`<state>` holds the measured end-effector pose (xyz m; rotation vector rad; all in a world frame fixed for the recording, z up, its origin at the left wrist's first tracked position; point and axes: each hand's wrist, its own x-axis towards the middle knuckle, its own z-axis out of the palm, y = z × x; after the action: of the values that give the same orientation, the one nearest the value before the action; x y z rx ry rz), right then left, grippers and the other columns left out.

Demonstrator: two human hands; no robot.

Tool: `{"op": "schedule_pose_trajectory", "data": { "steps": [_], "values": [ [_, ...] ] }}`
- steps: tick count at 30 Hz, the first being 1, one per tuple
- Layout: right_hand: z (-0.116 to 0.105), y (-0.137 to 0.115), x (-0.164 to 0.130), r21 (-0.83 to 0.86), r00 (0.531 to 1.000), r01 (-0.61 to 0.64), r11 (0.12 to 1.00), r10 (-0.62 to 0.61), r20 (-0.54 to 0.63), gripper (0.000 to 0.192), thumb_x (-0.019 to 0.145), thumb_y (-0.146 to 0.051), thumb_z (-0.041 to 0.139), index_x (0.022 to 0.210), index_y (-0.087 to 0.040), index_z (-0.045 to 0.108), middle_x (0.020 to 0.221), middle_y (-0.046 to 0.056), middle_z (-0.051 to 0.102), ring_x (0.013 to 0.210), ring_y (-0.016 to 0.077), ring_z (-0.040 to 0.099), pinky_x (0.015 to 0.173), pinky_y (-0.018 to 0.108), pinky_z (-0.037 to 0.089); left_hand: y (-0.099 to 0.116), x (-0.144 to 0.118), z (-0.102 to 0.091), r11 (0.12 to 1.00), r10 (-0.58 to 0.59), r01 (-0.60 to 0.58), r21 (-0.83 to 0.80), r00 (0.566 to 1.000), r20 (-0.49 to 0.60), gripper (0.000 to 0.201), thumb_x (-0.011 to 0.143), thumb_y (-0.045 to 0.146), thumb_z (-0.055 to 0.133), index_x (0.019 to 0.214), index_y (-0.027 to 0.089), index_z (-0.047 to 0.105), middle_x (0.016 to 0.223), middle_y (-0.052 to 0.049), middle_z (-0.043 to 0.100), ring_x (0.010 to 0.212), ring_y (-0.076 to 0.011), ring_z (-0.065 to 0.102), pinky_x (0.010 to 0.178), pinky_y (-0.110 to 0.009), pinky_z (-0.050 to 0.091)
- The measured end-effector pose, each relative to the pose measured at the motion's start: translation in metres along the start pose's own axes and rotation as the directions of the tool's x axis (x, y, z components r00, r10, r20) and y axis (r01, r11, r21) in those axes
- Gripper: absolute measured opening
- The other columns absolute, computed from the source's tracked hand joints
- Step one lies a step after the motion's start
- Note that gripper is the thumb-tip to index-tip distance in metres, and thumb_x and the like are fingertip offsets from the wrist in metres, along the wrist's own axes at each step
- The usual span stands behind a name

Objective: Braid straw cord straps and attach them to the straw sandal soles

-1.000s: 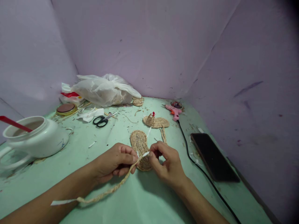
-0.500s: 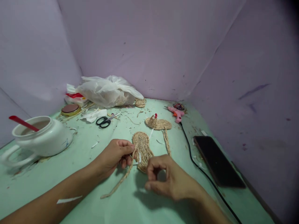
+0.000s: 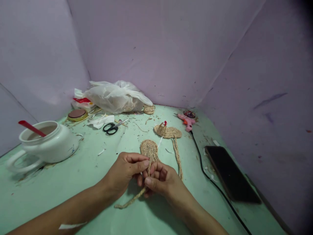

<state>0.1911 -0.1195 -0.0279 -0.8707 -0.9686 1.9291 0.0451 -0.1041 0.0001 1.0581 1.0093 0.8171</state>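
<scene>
My left hand (image 3: 132, 168) pinches a braided straw cord (image 3: 133, 199) between thumb and fingers. Close against it, my right hand (image 3: 158, 179) is closed on the same cord a little lower down. The cord's loose end trails onto the table toward the lower left. Just beyond the hands lies a sole-shaped woven straw piece (image 3: 149, 148), its near part hidden by my fingers. Farther back rests a small straw slipper (image 3: 168, 132) with a red bead on its strap. Another braided strip (image 3: 177, 153) runs from it toward me.
A white pot-shaped mug (image 3: 61, 143) with a red handle sticking out stands at left. Black-handled scissors (image 3: 111, 128), a plastic bag (image 3: 117, 98) and a round tin (image 3: 77, 114) lie behind. At right are a pink glue gun (image 3: 187, 122), its black cord (image 3: 204, 169) and a phone (image 3: 232, 174).
My right hand has moved left and inward and closed on the braided cord beside my left hand. The view has shifted slightly.
</scene>
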Motion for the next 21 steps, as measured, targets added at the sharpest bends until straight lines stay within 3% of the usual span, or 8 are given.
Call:
{"op": "schedule_pose_trajectory", "data": {
  "steps": [2,4,9,11,13,16,18,21],
  "values": [
    [-0.002,-0.006,-0.003,0.015,0.997,-0.076,0.997,0.076,0.001,0.033,0.057,-0.028,0.078,0.070,-0.016,0.051,0.058,-0.001,0.061,0.045,0.0074,0.053,0.046,0.019,0.043,0.006,0.000,-0.002,0.962,0.100,-0.093,0.257,0.995,-0.013,0.027,0.075,0.029,0.055,0.056,0.011,0.060,0.054,-0.001,0.054,0.045,-0.0074,0.043,0.045,-0.021,0.035],
    [-0.007,-0.017,-0.007,0.026,0.996,-0.079,0.997,0.080,-0.041,0.030,0.058,-0.025,0.078,0.072,-0.015,0.053,0.057,-0.002,0.062,0.045,0.0062,0.052,0.045,0.017,0.042,0.010,0.001,-0.008,0.818,0.246,-0.206,0.538,0.969,-0.003,0.026,0.077,0.027,0.053,0.059,0.012,0.062,0.059,-0.002,0.055,0.053,-0.0099,0.048,0.052,-0.022,0.038],
    [-0.019,-0.046,-0.014,0.059,0.988,0.018,0.998,-0.009,-0.157,0.027,0.057,-0.021,0.077,0.070,-0.016,0.054,0.056,-0.004,0.059,0.045,0.0057,0.051,0.047,0.017,0.043,0.011,0.005,-0.030,0.183,0.480,-0.322,0.929,0.854,0.201,0.025,0.083,0.024,0.044,0.093,0.015,0.065,0.091,-0.009,0.064,0.077,-0.0185,0.058,0.065,-0.028,0.040],
    [-0.023,-0.053,-0.016,0.079,0.975,0.082,0.994,-0.063,-0.213,0.026,0.056,-0.022,0.076,0.069,-0.017,0.054,0.056,-0.004,0.057,0.044,0.0059,0.050,0.046,0.018,0.043,0.012,0.005,-0.036,0.046,0.495,-0.262,0.964,0.844,0.205,0.027,0.084,0.025,0.041,0.091,0.016,0.065,0.092,-0.009,0.064,0.076,-0.0193,0.059,0.063,-0.028,0.039],
    [-0.026,-0.059,-0.019,0.078,0.951,0.162,0.984,-0.135,-0.278,0.024,0.055,-0.023,0.075,0.068,-0.019,0.055,0.055,-0.004,0.054,0.042,0.0062,0.046,0.043,0.019,0.042,0.014,0.004,-0.037,0.076,0.430,-0.237,0.968,0.884,0.183,0.025,0.084,0.029,0.043,0.085,0.017,0.065,0.085,-0.007,0.064,0.071,-0.0176,0.058,0.061,-0.027,0.038],
    [-0.031,-0.066,-0.022,0.058,0.916,0.246,0.967,-0.213,-0.339,0.019,0.055,-0.023,0.071,0.067,-0.021,0.056,0.055,-0.004,0.048,0.041,0.0068,0.039,0.038,0.020,0.040,0.013,0.002,-0.030,0.175,0.193,-0.263,0.949,0.954,0.229,0.017,0.078,0.033,0.052,0.078,0.018,0.062,0.078,-0.004,0.062,0.066,-0.0162,0.057,0.059,-0.026,0.038],
    [-0.034,-0.068,-0.023,0.068,0.902,0.279,0.958,-0.237,-0.362,0.015,0.057,-0.022,0.069,0.065,-0.021,0.057,0.055,-0.003,0.045,0.042,0.0071,0.036,0.037,0.020,0.038,0.008,0.001,-0.025,0.145,0.088,-0.260,0.955,0.964,0.249,0.013,0.076,0.029,0.053,0.072,0.018,0.060,0.077,-0.003,0.060,0.065,-0.0175,0.057,0.058,-0.028,0.038],
    [-0.038,-0.066,-0.022,0.076,0.890,0.291,0.954,-0.241,-0.388,0.013,0.059,-0.022,0.068,0.065,-0.022,0.057,0.056,-0.003,0.043,0.043,0.0077,0.036,0.037,0.020,0.037,-0.001,0.003,-0.026,0.091,0.099,-0.208,0.974,0.975,0.199,0.018,0.080,0.023,0.044,0.069,0.018,0.058,0.076,-0.004,0.059,0.064,-0.0180,0.058,0.057,-0.029,0.038]
  ]
}}
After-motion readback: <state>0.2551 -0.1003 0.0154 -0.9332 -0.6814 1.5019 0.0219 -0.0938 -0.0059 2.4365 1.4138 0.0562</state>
